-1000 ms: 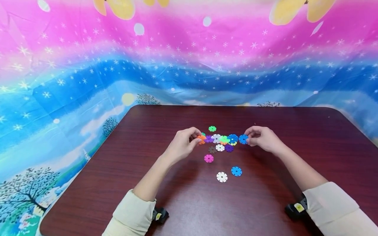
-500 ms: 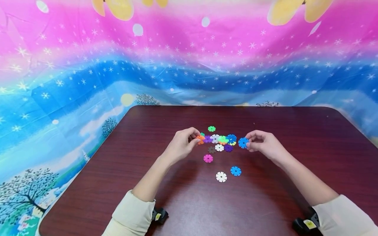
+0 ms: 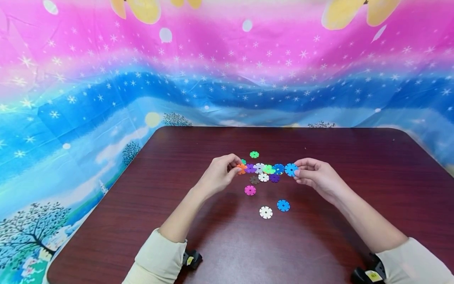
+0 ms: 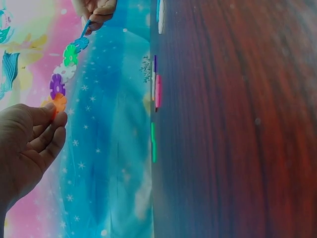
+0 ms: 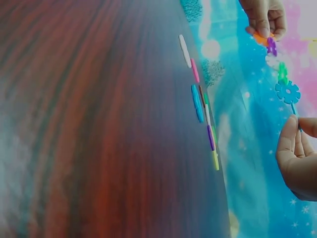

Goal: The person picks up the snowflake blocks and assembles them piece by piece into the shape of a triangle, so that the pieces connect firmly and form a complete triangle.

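My left hand (image 3: 220,173) pinches an orange notched disc (image 4: 59,102), the left end of a chain held up off the table. From there the chain runs through a purple disc (image 4: 57,85), a white disc (image 4: 65,73), a light green disc (image 4: 70,55) and a blue disc (image 5: 288,92). Between thumb and fingers, my right hand (image 3: 319,178) holds another blue disc (image 3: 291,170). In the right wrist view that disc stands edge-on, its upper edge right at the rim of the chain's blue disc.
On the dark red table (image 3: 142,221) lie loose discs: green (image 3: 254,154), pink (image 3: 250,190), brown (image 3: 254,180), dark purple (image 3: 274,178), white (image 3: 265,212) and blue (image 3: 283,205). Some are partly covered by the chain. A patterned cloth (image 3: 227,86) hangs behind the table.
The right hand's blue disc dipped, then rose slightly and shifted left toward the chain. The chain's right end sits a little lower. My left hand has kept its grip and barely moved.
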Demonstrator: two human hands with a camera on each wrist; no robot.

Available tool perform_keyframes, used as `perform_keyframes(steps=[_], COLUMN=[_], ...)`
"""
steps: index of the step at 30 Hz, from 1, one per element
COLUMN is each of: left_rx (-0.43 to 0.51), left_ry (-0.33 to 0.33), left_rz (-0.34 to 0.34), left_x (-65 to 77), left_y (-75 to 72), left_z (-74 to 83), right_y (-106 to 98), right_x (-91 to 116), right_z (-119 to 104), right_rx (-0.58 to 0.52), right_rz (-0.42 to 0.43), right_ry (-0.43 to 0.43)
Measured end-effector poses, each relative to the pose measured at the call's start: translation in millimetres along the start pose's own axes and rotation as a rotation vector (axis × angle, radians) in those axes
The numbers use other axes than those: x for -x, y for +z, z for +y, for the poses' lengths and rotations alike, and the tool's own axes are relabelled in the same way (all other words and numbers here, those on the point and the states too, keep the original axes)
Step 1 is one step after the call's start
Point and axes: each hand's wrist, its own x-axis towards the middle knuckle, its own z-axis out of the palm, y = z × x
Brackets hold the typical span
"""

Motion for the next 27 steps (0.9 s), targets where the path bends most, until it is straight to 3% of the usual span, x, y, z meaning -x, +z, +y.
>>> perform_keyframes(steps=[14, 27], left_rx=[-0.029, -0.036], left_ry=[0.029, 0.142], left_rz=[0.027, 0.096], left_x=[0.2, 0.8], left_y=[0.1, 3.2], left_z=[0.0, 0.9], right_y=[3.5, 5.1], right_x=[-1.5, -0.9], right_z=[0.2, -0.4], right_rx=[-0.043, -0.118], right_rz=[-0.027, -0.036], right_ry=[0.069, 0.054])
